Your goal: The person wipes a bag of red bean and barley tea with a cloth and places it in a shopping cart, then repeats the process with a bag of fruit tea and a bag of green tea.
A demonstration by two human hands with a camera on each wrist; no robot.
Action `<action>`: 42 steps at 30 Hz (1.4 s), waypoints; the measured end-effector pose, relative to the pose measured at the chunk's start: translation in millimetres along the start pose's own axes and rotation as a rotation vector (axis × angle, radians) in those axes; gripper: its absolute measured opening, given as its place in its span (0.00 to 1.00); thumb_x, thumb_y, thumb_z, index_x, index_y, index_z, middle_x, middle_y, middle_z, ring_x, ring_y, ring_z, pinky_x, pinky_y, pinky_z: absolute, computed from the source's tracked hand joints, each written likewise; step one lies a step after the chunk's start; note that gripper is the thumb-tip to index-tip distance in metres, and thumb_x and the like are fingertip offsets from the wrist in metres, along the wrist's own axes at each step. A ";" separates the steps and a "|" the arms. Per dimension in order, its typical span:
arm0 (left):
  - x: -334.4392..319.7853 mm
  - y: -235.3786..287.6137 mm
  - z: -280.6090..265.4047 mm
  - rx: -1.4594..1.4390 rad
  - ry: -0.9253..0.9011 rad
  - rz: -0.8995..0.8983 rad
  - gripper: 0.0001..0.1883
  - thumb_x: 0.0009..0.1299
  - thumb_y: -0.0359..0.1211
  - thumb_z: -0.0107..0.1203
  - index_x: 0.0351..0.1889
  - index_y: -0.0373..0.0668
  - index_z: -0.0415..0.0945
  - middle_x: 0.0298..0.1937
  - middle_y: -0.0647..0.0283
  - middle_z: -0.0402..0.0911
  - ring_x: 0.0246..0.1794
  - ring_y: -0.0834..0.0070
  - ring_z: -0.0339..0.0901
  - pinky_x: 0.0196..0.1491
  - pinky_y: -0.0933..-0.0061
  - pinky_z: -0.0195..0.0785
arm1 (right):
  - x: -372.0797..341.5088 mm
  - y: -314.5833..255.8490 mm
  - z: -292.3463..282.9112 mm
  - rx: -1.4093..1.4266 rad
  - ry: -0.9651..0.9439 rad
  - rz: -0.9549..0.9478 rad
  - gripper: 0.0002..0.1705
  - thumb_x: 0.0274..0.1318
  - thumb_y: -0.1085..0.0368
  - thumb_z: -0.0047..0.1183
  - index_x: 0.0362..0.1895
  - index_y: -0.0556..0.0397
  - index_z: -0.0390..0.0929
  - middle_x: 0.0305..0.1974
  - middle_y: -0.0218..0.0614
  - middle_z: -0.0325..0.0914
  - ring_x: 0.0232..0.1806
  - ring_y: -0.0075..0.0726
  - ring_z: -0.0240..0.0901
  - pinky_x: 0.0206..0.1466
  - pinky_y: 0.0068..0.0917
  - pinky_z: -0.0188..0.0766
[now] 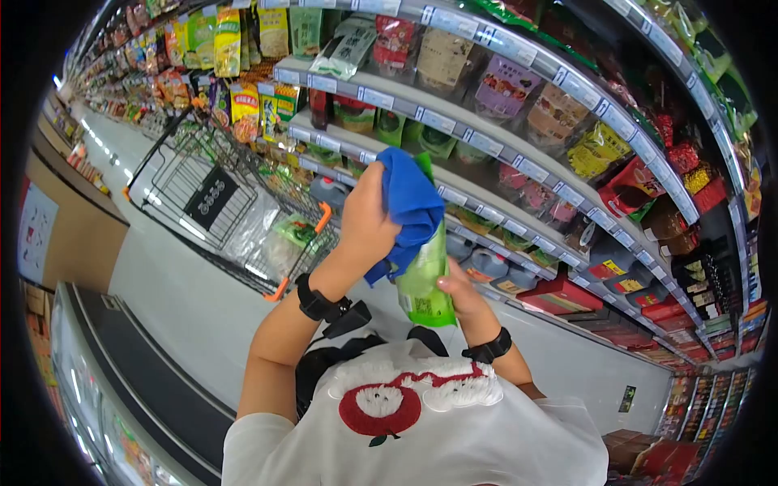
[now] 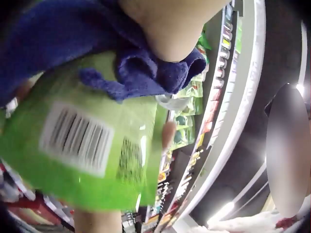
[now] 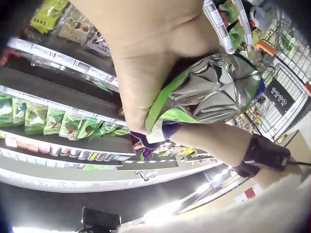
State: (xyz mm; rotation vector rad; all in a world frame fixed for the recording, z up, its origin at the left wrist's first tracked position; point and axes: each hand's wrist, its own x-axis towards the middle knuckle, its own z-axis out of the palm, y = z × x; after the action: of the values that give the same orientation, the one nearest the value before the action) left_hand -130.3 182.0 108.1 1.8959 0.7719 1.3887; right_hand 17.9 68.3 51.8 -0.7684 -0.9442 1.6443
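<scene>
In the head view a green pouch [image 1: 428, 279] is held upright before the chest. My left hand [image 1: 369, 215] grips a bunched blue cloth [image 1: 412, 198] against the pouch's upper part. My right hand [image 1: 470, 298] holds the pouch by its lower right side, thumb on the front. A white barcode label [image 2: 77, 138] and a square code show near its bottom edge in the left wrist view, with the cloth draped above them. From the right wrist, the pouch's silvery folded base [image 3: 218, 87] faces the camera, and my right hand [image 3: 150, 53] wraps its edge.
Shelves [image 1: 478, 142] of bagged goods run along the front and right. A shopping cart [image 1: 219, 194] with plastic-wrapped items stands at the left. A freezer case [image 1: 121, 381] lies at lower left, and dark jugs [image 1: 486, 263] sit on the low shelf.
</scene>
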 end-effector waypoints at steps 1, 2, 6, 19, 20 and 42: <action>1.2 4.7 -1.3 -0.021 -0.020 -0.024 0.20 0.54 0.32 0.51 0.44 0.34 0.63 0.37 0.44 0.70 0.39 0.44 0.68 0.41 0.57 0.63 | 3.2 -0.8 3.4 0.014 -0.021 -0.034 0.43 0.43 0.55 0.53 0.63 0.57 0.51 0.52 0.36 0.64 0.52 0.30 0.63 0.55 0.29 0.61; -1.3 7.0 1.5 0.022 -0.052 0.010 0.20 0.54 0.31 0.51 0.44 0.34 0.63 0.37 0.44 0.70 0.39 0.44 0.68 0.40 0.58 0.63 | 2.7 -1.6 0.9 0.033 -0.002 -0.039 0.42 0.43 0.55 0.53 0.62 0.57 0.52 0.52 0.36 0.65 0.52 0.31 0.64 0.55 0.29 0.61; -33.7 4.6 26.9 0.122 -0.192 0.228 0.20 0.51 0.30 0.53 0.42 0.34 0.64 0.38 0.46 0.69 0.38 0.46 0.68 0.40 0.57 0.64 | 0.7 -13.8 -4.5 0.070 0.232 -0.144 0.39 0.44 0.54 0.52 0.60 0.58 0.56 0.52 0.40 0.66 0.52 0.35 0.65 0.56 0.31 0.62; -35.7 8.1 12.3 0.081 -0.081 0.055 0.22 0.55 0.32 0.51 0.46 0.33 0.62 0.40 0.44 0.70 0.41 0.44 0.68 0.41 0.55 0.63 | -24.1 -9.8 5.7 0.022 0.059 -0.052 0.43 0.44 0.55 0.52 0.64 0.57 0.50 0.56 0.37 0.63 0.56 0.32 0.61 0.59 0.29 0.57; -34.5 7.8 8.2 0.074 -0.067 0.039 0.22 0.55 0.32 0.51 0.47 0.34 0.62 0.41 0.44 0.70 0.42 0.44 0.68 0.41 0.55 0.63 | -24.0 -5.0 5.4 0.030 0.032 -0.029 0.42 0.45 0.56 0.52 0.64 0.56 0.50 0.56 0.36 0.63 0.56 0.32 0.61 0.59 0.29 0.57; -84.4 -39.0 -17.1 0.172 -0.359 -0.345 0.15 0.61 0.33 0.48 0.45 0.37 0.65 0.26 0.48 0.76 0.27 0.52 0.75 0.29 0.63 0.65 | -34.7 70.3 35.1 0.414 0.134 0.348 0.25 0.54 0.50 0.44 0.49 0.54 0.67 0.39 0.39 0.75 0.36 0.33 0.75 0.41 0.31 0.73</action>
State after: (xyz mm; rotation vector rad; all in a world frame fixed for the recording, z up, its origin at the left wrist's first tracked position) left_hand -172.1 143.2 32.8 1.9520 1.0009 0.7660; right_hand -35.7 17.2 8.4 -0.7702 -0.3650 1.9767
